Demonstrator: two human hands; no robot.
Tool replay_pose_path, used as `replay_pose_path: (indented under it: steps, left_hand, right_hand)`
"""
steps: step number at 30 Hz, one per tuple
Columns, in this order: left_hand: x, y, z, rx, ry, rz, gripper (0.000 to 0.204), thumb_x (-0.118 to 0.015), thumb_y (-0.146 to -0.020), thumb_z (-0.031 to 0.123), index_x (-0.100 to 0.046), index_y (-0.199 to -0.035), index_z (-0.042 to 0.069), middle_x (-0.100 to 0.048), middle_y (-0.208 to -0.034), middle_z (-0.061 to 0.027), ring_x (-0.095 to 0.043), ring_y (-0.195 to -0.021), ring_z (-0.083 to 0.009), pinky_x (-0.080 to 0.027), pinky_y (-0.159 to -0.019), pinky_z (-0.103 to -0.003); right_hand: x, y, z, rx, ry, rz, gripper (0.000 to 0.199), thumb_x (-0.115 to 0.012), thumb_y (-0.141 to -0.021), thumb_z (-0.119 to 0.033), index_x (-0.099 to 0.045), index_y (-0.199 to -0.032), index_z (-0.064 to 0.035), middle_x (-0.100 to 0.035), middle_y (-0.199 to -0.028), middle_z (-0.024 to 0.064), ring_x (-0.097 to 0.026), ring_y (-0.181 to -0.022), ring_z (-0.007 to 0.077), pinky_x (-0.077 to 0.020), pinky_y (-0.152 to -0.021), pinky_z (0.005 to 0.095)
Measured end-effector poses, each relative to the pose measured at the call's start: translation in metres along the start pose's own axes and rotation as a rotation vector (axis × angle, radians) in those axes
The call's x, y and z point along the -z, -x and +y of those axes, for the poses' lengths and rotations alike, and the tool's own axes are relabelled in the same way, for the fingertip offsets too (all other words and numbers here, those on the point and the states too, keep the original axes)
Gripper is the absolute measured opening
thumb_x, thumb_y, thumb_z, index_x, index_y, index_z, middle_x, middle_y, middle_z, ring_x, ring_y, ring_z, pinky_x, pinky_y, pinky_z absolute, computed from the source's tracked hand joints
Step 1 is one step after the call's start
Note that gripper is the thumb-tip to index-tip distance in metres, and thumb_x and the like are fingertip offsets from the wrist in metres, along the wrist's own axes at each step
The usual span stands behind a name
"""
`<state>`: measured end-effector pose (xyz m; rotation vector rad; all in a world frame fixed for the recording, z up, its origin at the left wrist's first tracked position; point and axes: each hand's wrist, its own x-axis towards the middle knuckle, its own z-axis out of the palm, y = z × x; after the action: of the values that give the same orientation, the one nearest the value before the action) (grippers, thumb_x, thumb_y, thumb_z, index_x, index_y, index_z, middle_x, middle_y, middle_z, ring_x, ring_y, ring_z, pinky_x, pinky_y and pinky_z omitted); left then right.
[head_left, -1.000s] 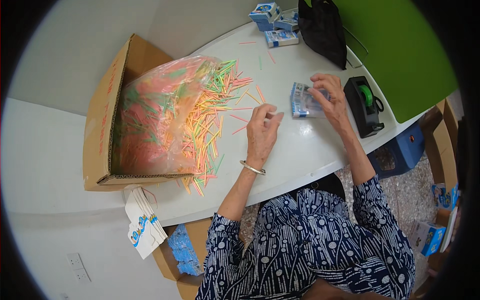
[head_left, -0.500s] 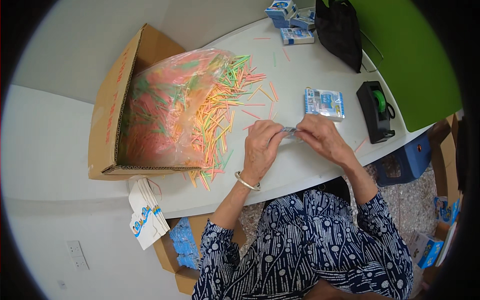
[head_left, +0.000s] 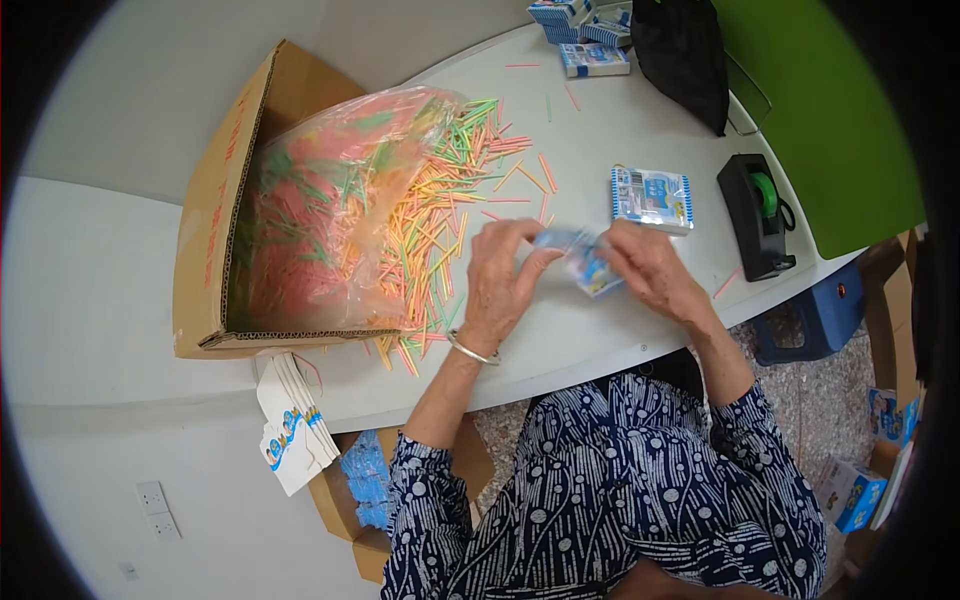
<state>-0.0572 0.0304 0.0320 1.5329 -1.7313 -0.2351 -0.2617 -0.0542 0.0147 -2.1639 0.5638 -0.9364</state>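
A small blue-and-white printed packet (head_left: 597, 278), blurred by motion, is between my hands above the near part of the white table (head_left: 590, 345). My left hand (head_left: 497, 275), with a bracelet at its wrist, pinches the packet's upper left edge between thumb and fingers. On the other side, my right hand (head_left: 655, 268) grips the packet's right edge. Just beyond the right hand lies a flat stack of similar blue-and-white packets (head_left: 651, 198). Left of my left hand spreads a heap of short pink, yellow and green sticks (head_left: 430, 225).
An open cardboard box (head_left: 215, 215) lies at the left, its clear plastic bag (head_left: 320, 200) of sticks spilling out. A black tape dispenser (head_left: 752, 220) stands at the right. Farther back are a black bag (head_left: 682, 65) and more packet stacks (head_left: 594, 60). A blue stool (head_left: 815, 315) stands below.
The packet has swung down into view below my fingers, showing its printed face. My left hand has shifted slightly left and up, while my right hand moved little.
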Motion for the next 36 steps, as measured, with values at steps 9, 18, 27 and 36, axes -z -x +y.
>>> replay_pose_path:
  steps: [9,18,27,36]
  left_hand:
    - [-0.011,-0.003,-0.073,-0.306,-0.599,-0.331,0.079,-0.066,-0.076,0.053,-0.036,-0.138,0.015,-0.017,-0.150,-0.0187,-0.016,-0.136,-0.0412,-0.017,-0.104,-0.058]
    - [-0.024,-0.101,-0.126,-0.390,-0.710,-0.284,0.068,-0.053,-0.082,0.058,-0.044,-0.132,0.013,-0.026,-0.147,-0.0166,-0.018,-0.137,-0.0369,-0.016,-0.106,-0.058]
    - [-0.078,-0.119,-0.083,-0.575,-0.514,-0.268,0.043,-0.058,-0.082,0.041,-0.053,-0.110,0.009,-0.051,-0.114,-0.0142,-0.043,-0.118,-0.0320,-0.030,-0.097,-0.051]
    - [-0.047,-0.115,-0.129,-0.359,-0.695,-0.051,0.010,-0.060,-0.077,0.013,-0.057,-0.083,0.005,-0.052,-0.086,-0.0116,-0.051,-0.089,-0.0285,-0.039,-0.083,-0.042]
  right_hand:
    - [0.040,0.009,0.019,-0.347,-0.267,0.228,0.024,-0.056,-0.092,-0.010,-0.045,-0.071,-0.0045,-0.038,-0.063,-0.0052,-0.032,-0.060,0.0024,-0.0266,-0.051,0.0212]
    - [0.024,0.005,0.026,-0.365,-0.325,0.279,0.026,-0.057,-0.092,-0.013,-0.045,-0.070,-0.0059,-0.038,-0.063,-0.0056,-0.032,-0.059,0.0028,-0.0273,-0.051,0.0205]
    - [0.012,0.005,0.042,-0.407,-0.360,0.351,0.025,-0.059,-0.091,-0.012,-0.047,-0.071,-0.0031,-0.040,-0.061,-0.0042,-0.033,-0.058,0.0045,-0.0281,-0.051,0.0223]
    - [0.006,0.004,0.039,-0.361,-0.288,0.326,0.026,-0.059,-0.090,-0.011,-0.044,-0.070,-0.0032,-0.038,-0.060,-0.0036,-0.032,-0.057,0.0048,-0.0283,-0.049,0.0233]
